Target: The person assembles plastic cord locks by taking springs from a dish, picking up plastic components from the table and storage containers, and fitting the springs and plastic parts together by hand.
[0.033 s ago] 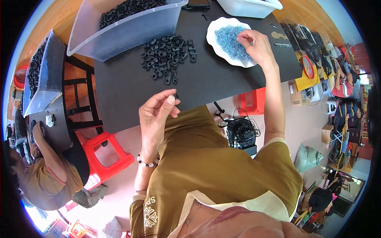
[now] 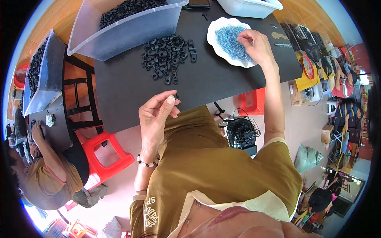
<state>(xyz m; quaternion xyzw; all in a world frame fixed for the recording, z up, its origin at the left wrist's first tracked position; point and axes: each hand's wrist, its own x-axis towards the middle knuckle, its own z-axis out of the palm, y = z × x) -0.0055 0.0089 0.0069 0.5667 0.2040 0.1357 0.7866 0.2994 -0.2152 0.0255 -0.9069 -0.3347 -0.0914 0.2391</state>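
Observation:
A small black plastic part [image 2: 176,96] is pinched between the thumb and fingers of my left hand [image 2: 158,109], just off the table's near edge. My fingers hide most of it. Over a white scalloped plate [image 2: 211,39], my right hand [image 2: 256,47] has its thumb and fingertips pressed together at the pile of tiny shiny bluish pieces [image 2: 232,41], possibly small springs. Whatever those fingertips hold is too small to make out. Left of the plate, a heap of black plastic parts [image 2: 166,57] lies on the dark table [image 2: 127,87].
Behind the heap stands a clear bin [image 2: 139,37] of black parts. A white tub [image 2: 250,8] sits at the far edge. To the left, another person's hand [image 2: 37,133] rests at a second table beside a red stool [image 2: 107,158]. A wire basket [image 2: 240,129] is under the table.

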